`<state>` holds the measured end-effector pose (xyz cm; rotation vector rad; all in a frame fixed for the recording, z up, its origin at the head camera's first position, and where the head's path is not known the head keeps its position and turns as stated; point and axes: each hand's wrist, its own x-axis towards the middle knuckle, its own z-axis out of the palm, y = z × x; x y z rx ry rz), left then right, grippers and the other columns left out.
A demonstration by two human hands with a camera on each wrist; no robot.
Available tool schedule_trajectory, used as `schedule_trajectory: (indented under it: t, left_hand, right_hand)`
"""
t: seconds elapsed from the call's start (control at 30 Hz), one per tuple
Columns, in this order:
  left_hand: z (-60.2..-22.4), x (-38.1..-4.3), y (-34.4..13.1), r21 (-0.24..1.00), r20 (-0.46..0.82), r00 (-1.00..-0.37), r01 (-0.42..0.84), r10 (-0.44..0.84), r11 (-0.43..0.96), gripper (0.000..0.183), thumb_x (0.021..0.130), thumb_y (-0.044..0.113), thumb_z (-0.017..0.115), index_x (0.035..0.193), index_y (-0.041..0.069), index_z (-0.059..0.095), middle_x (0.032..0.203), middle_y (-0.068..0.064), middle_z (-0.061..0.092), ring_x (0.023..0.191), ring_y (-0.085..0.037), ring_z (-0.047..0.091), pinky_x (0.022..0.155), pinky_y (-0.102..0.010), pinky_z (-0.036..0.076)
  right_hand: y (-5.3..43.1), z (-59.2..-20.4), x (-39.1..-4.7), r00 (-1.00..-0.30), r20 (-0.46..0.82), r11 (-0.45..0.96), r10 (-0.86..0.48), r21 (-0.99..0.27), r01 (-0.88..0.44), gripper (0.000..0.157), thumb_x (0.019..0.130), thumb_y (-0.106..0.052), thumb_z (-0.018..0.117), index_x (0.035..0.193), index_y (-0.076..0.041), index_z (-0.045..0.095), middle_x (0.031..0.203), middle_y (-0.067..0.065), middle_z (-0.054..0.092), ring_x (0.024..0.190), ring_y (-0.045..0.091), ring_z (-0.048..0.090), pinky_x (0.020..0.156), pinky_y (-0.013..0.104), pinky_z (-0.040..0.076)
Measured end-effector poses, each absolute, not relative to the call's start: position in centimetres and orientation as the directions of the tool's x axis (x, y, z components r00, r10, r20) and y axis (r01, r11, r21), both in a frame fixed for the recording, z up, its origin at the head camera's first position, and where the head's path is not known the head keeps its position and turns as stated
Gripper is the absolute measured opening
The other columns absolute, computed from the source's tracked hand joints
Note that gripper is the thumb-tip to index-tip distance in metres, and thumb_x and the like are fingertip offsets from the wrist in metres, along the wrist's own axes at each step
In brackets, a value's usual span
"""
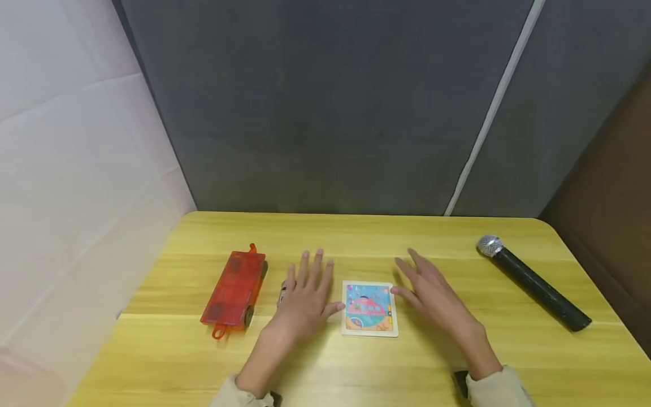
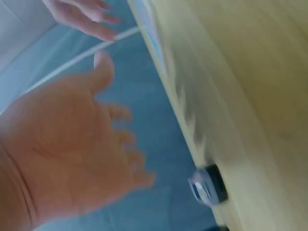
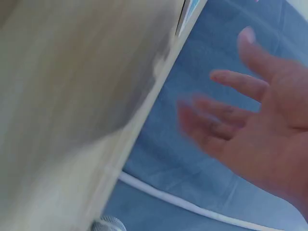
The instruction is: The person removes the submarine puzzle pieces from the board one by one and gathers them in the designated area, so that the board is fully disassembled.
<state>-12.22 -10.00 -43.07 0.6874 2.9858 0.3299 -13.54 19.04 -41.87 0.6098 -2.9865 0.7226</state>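
Note:
A square picture puzzle (image 1: 369, 308) with a pink submarine on blue lies on the table between the two hands. My left hand (image 1: 303, 308) hovers on its left, fingers spread and holding nothing, the thumb tip right at the puzzle's edge in the head view. Partly hidden behind that hand is a small dark and silvery object (image 2: 208, 185), standing on the table. On the puzzle's other side my right hand (image 1: 432, 291) is raised over the table, its fingers apart and loosely bent, with nothing in them. Its thumb tip overlaps the puzzle's right edge in the head view.
A translucent red toy wagon (image 1: 235, 289) with dark wheels stands at the left of the yellow wooden table (image 1: 356, 379). At the right lies a black microphone (image 1: 534, 282) with a silver head. A dark grey panel (image 1: 330, 113) rises behind the table's far edge.

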Motion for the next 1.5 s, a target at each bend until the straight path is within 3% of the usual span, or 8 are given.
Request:
schedule_trajectory:
  t: [0.1, 0.17, 0.27, 0.5, 0.73, 0.97, 1.17, 1.5]
  left_hand:
    - [-42.4, -11.7, -8.6, 0.348, -0.102, -0.823, 0.497, 0.559, 0.795, 0.083, 0.115, 0.051, 0.051, 0.176, 0.007, 0.017, 0.184, -0.021, -0.001, 0.171, -0.044, -0.003, 0.136, -0.065, 0.007]
    - [-41.2, -10.9, -7.1, 0.409, -0.173, -0.778, 0.502, 0.605, 0.762, 0.079, 0.115, 0.045, 0.055, 0.176, 0.007, 0.022, 0.184, -0.021, 0.004, 0.171, -0.042, 0.003, 0.136, -0.064, 0.014]
    - [-42.6, -10.8, -5.4, 0.414, -0.223, -0.732, 0.527, 0.643, 0.743, 0.077, 0.115, 0.050, 0.051, 0.176, 0.010, 0.024, 0.185, -0.018, 0.004, 0.172, -0.039, 0.003, 0.137, -0.062, 0.015]
    - [-46.7, -11.2, -4.1, 0.363, -0.273, -0.729, 0.527, 0.628, 0.769, 0.081, 0.113, 0.056, 0.053, 0.177, 0.019, 0.022, 0.185, -0.014, 0.000, 0.172, -0.036, -0.004, 0.137, -0.060, 0.009]
    - [-48.6, -11.6, -4.3, 0.375, -0.234, -0.719, 0.555, 0.655, 0.743, 0.080, 0.113, 0.055, 0.052, 0.178, 0.020, 0.020, 0.185, -0.013, -0.001, 0.171, -0.037, -0.005, 0.137, -0.061, 0.008]
    - [-42.4, -9.8, -3.8, 0.299, -0.313, -0.743, 0.515, 0.592, 0.804, 0.075, 0.113, 0.045, 0.059, 0.175, 0.017, 0.029, 0.185, -0.013, 0.011, 0.172, -0.035, 0.007, 0.138, -0.055, 0.017]
    - [-43.4, -10.1, -4.0, 0.323, -0.298, -0.739, 0.518, 0.605, 0.792, 0.072, 0.114, 0.042, 0.057, 0.176, 0.016, 0.028, 0.185, -0.013, 0.009, 0.172, -0.036, 0.006, 0.138, -0.056, 0.015]
    - [-43.7, -10.2, -4.1, 0.317, -0.295, -0.737, 0.524, 0.608, 0.790, 0.072, 0.115, 0.041, 0.057, 0.176, 0.017, 0.028, 0.186, -0.012, 0.009, 0.172, -0.035, 0.005, 0.138, -0.057, 0.015]
  right_hand:
    - [18.2, -41.8, -14.4, -0.899, 0.121, 0.809, -0.422, -0.396, -0.433, 0.036, 0.106, -0.017, 0.073, 0.136, 0.004, 0.074, 0.129, 0.023, 0.073, 0.111, 0.036, 0.073, 0.094, 0.052, 0.063]
    - [17.8, -41.8, -14.9, -0.886, 0.086, 0.798, -0.456, -0.400, -0.450, 0.024, 0.105, -0.010, 0.074, 0.125, 0.002, 0.080, 0.114, 0.014, 0.077, 0.098, 0.028, 0.074, 0.084, 0.044, 0.064]
    - [17.6, -41.8, -15.5, -0.860, 0.041, 0.782, -0.509, -0.396, -0.481, 0.014, 0.102, -0.003, 0.075, 0.112, -0.001, 0.085, 0.104, 0.009, 0.079, 0.096, 0.025, 0.075, 0.082, 0.040, 0.064]
    - [18.3, -42.3, -17.4, -0.798, -0.055, 0.725, -0.600, -0.459, -0.514, 0.016, 0.105, -0.002, 0.071, 0.108, -0.001, 0.087, 0.105, 0.011, 0.084, 0.084, 0.013, 0.064, 0.073, 0.028, 0.054]
    - [17.2, -40.2, -16.9, -0.833, -0.159, 0.784, -0.530, -0.466, -0.410, 0.016, 0.103, 0.000, 0.070, 0.101, 0.003, 0.086, 0.098, 0.009, 0.082, 0.076, 0.013, 0.056, 0.069, 0.026, 0.048]
    - [17.1, -40.7, -17.3, -0.851, -0.143, 0.788, -0.505, -0.479, -0.387, 0.014, 0.105, -0.004, 0.071, 0.102, 0.001, 0.084, 0.101, 0.010, 0.082, 0.080, 0.014, 0.062, 0.074, 0.033, 0.055]
    - [16.6, -41.1, -17.1, -0.877, -0.092, 0.794, -0.471, -0.476, -0.377, 0.008, 0.102, -0.001, 0.074, 0.096, -0.001, 0.079, 0.095, 0.008, 0.077, 0.083, 0.016, 0.065, 0.077, 0.036, 0.059]
    - [15.9, -42.0, -17.0, -0.926, -0.014, 0.793, -0.378, -0.521, -0.316, 0.019, 0.095, 0.011, 0.071, 0.086, -0.005, 0.069, 0.081, 0.003, 0.068, 0.073, 0.014, 0.057, 0.068, 0.029, 0.052]
